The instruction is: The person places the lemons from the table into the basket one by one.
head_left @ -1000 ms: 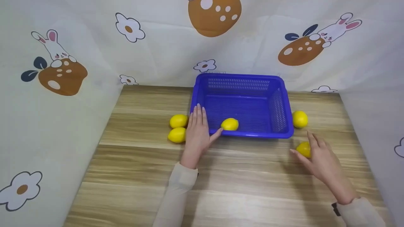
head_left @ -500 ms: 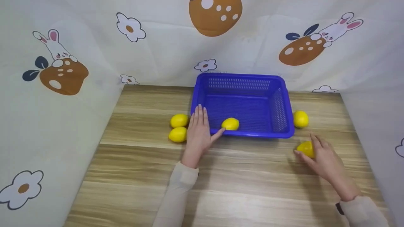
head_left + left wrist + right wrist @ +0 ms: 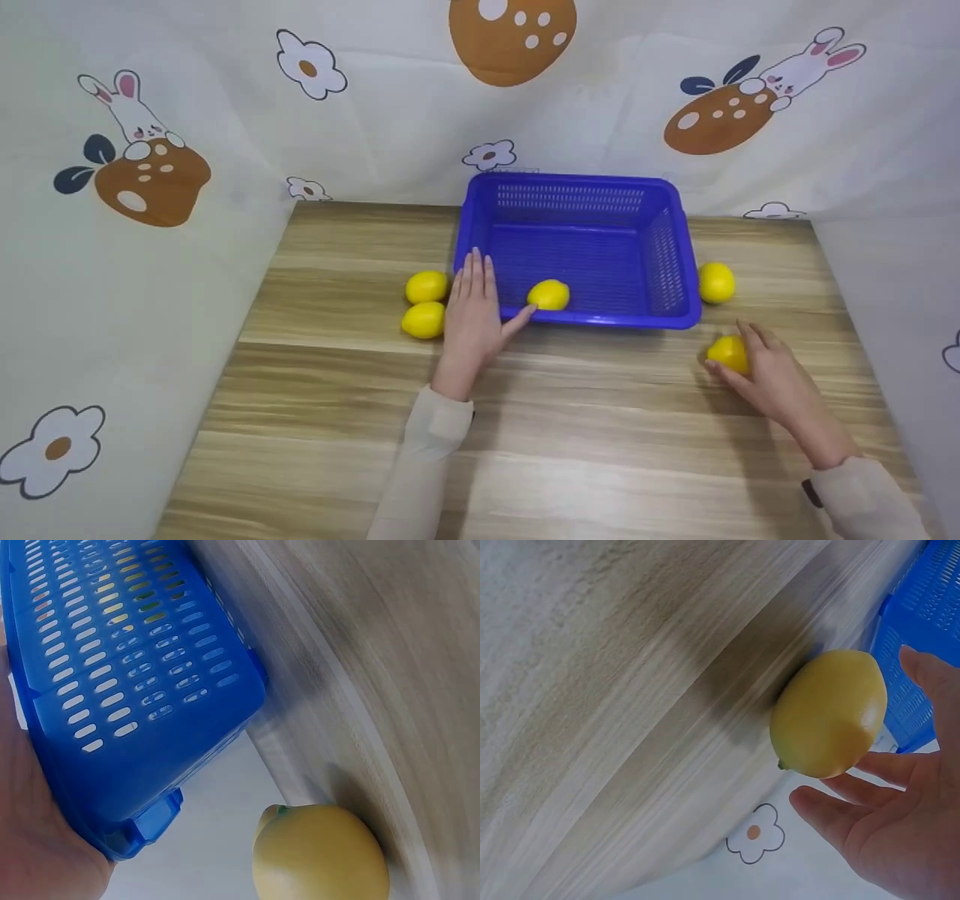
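In the head view my left hand (image 3: 472,315) rests on the front left corner of a blue basket (image 3: 577,321), fingers straight and thumb spread along the front rim. One lemon (image 3: 549,295) lies inside near that rim. Two lemons (image 3: 427,288) sit just left of the hand. At the right, my right hand (image 3: 776,379) is around a lemon (image 3: 727,354) on the table. The right wrist view shows that lemon (image 3: 829,714) between thumb and fingers; the thumb is apart from it, and the fingers lie at its far side, contact hard to tell.
Another lemon (image 3: 717,283) is beside the basket's right wall. All stand on a wood-grain table (image 3: 570,435), with a patterned cloth (image 3: 375,97) behind and at both sides. The basket is close to the back cloth.
My right hand has shifted slightly, its thumb moving nearer the lemon, which has turned a little under the fingers. My left hand and the basket stay put.
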Action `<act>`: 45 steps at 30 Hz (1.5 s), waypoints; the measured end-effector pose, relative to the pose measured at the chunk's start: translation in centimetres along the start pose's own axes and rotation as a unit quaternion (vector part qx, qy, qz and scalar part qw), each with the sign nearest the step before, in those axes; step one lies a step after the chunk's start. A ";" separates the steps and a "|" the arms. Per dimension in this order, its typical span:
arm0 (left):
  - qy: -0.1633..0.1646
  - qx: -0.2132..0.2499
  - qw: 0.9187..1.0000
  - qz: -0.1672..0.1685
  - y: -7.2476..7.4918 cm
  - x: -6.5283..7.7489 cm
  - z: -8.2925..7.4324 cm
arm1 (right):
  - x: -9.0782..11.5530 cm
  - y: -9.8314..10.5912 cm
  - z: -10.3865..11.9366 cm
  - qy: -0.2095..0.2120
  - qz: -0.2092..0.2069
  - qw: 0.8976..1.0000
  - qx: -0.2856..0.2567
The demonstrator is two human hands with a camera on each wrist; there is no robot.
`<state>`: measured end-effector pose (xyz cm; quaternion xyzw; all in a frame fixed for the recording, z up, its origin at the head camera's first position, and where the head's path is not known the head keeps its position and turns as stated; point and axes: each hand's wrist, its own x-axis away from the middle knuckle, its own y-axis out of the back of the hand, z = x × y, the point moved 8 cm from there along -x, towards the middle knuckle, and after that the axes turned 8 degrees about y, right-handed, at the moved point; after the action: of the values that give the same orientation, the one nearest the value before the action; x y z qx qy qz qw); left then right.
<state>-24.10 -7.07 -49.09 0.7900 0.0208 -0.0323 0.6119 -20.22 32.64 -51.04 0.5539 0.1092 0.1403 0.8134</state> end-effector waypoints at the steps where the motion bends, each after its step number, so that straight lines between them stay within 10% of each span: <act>1: 0.000 0.002 1.000 0.002 0.0 0.0 0.0 | -0.1 -0.1 -0.1 -0.002 0.005 1.000 -0.002; 45: 0.006 0.002 1.000 0.022 -0.2 -0.2 0.1 | -0.8 -1.7 -2.0 -0.012 0.024 0.999 -0.045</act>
<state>-24.35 -7.13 -49.26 0.7917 0.0068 -0.0138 0.6108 -21.47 33.54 -53.32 0.5208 0.0797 0.1582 0.8351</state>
